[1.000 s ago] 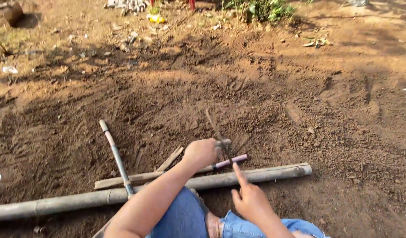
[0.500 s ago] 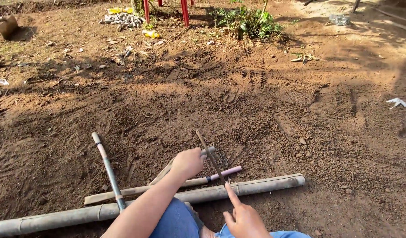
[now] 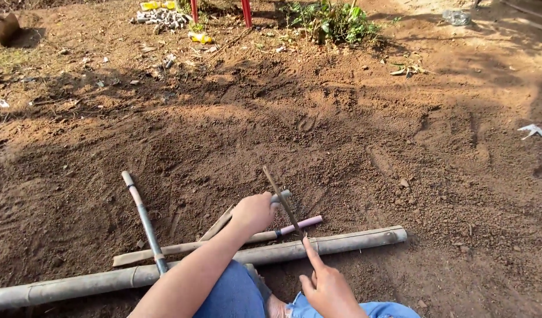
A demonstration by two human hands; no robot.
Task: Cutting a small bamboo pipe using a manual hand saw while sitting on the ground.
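Head view: the bamboo pole [image 3: 318, 246] runs off the left edge, so its far end is cut off, and the person's arm and knee in blue jeans [image 3: 235, 297] cover its middle. The left hand [image 3: 254, 212] has its fingers curled tight around the grip of a small hand tool [image 3: 281, 200]; the hand hides that grip, and the thin shaft rises up and away over the soil, its head too slim to make out. The right hand [image 3: 327, 288], partly cut by the bottom edge, holds nothing: the forefinger is stretched out, its tip at the pole's near side just below the tool, the other fingers loosely bent.

A flat wooden stick with a pink end [image 3: 282, 231] lies just behind the pole, passing under the left hand. A grey-handled tool [image 3: 142, 219] lies slanted across stick and pole on the left.

Beyond, loose brown soil [image 3: 341, 147] spreads open toward a green plant [image 3: 332, 20], red posts [image 3: 246, 12] and scattered litter [image 3: 165, 20] at the top edge.
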